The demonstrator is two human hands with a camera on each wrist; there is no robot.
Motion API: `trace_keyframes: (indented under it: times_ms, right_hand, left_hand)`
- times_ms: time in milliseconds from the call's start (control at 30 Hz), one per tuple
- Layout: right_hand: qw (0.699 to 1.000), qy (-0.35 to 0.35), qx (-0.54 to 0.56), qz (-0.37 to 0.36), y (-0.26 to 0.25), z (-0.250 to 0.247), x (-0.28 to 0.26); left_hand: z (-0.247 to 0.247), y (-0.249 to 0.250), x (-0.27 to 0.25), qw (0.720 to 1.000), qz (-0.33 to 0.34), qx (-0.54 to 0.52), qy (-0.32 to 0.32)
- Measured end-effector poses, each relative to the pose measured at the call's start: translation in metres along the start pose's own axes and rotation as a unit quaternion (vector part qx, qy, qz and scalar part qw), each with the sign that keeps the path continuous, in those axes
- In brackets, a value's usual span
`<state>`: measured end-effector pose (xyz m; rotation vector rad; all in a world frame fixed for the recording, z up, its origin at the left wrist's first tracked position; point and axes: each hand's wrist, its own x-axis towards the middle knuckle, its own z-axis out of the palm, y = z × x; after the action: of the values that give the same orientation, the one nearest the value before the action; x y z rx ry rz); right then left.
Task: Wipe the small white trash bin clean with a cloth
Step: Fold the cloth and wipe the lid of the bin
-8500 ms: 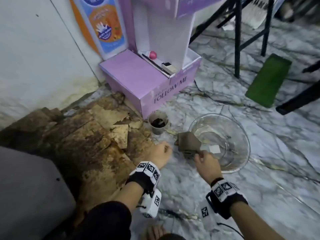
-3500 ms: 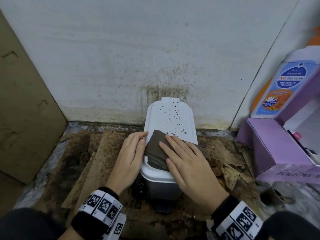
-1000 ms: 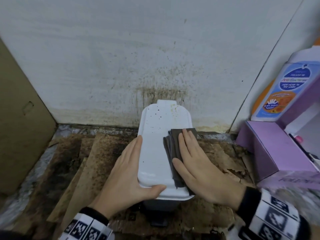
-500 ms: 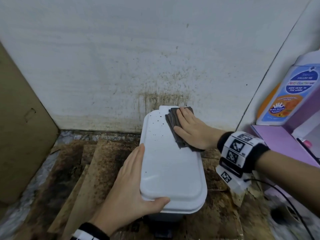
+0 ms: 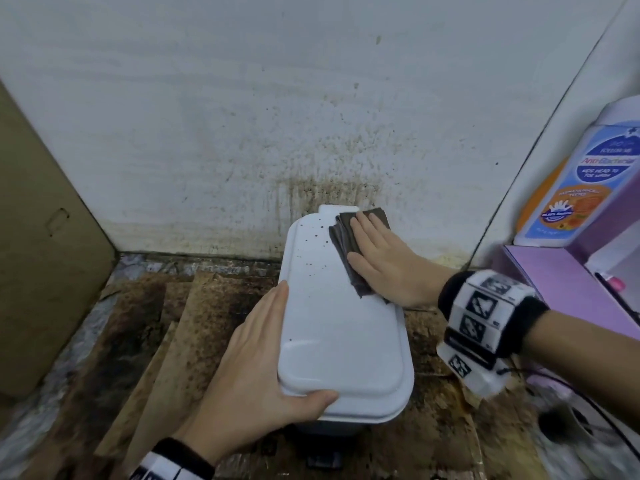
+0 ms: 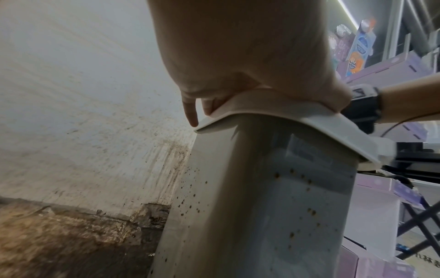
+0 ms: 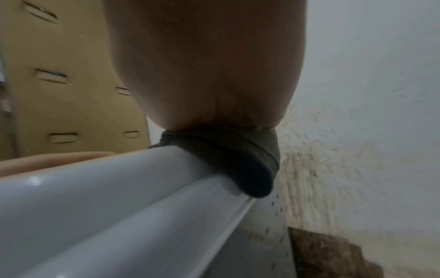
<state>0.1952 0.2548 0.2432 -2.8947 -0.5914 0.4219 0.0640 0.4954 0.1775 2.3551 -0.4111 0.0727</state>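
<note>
The right hand [image 5: 384, 268] presses the cloth [image 5: 349, 247] flat-fingered on the bin lid [image 5: 339, 334]; the left hand [image 5: 256, 372] grips its near corner. The lid's near part looks clean; far-left specks and the spattered bin body [image 6: 273, 206] remain

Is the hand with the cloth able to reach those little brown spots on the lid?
Probably yes: the right hand presses the dark grey cloth flat beside the spots, nothing between.

The left hand [image 5: 256, 372] lies along the near left edge of the bin [image 5: 341, 341] lid — fingers straight down the side, thumb hooked over the front corner. The right hand [image 5: 384, 261] comes in from the right, palm down, fingers straight and together, pressing flat on the cloth [image 5: 346, 244] — both wrists banded.
</note>
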Motion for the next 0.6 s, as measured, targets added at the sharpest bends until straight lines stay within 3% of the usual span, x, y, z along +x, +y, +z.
trace_keyframes:
  times_ms: [167, 300, 600]
  right_hand:
    - [0.999, 0.034, -0.007, -0.038, -0.024, 0.030, -0.067]
    - [0.999, 0.039, -0.004, -0.017, -0.049, 0.046, -0.107]
    - [0.998, 0.053, 0.017, -0.010, -0.038, 0.036, -0.083]
  left_hand:
    - [0.000, 0.001, -0.002, 1.000, -0.003, 0.000, -0.006]
    - [0.001, 0.001, -0.003, 1.000, -0.005, -0.001, -0.010]
    - [0.005, -0.001, -0.001, 0.999, 0.001, -0.044, -0.006]
